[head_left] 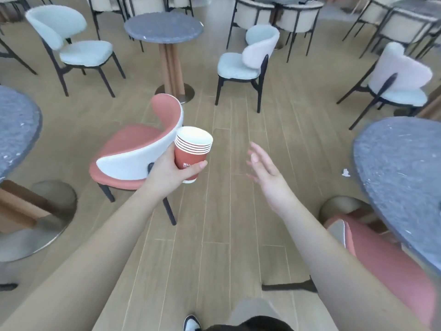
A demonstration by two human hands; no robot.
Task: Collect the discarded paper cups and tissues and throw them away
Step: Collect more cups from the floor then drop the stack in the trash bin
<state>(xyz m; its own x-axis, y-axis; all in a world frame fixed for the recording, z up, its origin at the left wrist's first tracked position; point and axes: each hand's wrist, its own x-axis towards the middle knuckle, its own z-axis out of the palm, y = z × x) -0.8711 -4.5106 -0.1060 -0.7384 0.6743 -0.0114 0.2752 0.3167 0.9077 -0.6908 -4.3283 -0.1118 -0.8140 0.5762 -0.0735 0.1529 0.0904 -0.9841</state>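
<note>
- The left hand (170, 170) grasps a stack of red paper cups (192, 152), held upright above the wooden floor (229, 235).
- The right hand (265, 172) is released, fingers spread.
- A crumpled tissue (345, 173) lies on the floor beside the right grey table (401, 173).

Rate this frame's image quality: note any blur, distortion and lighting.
Head view: strong wide-angle bending, so the tables and chairs at the edges curve and stretch; the right hand is slightly motion-blurred, while the cup stack in the left hand is fairly sharp; lighting is soft and even, with faint shadows; the white scrap on the floor is too small to identify.
</note>
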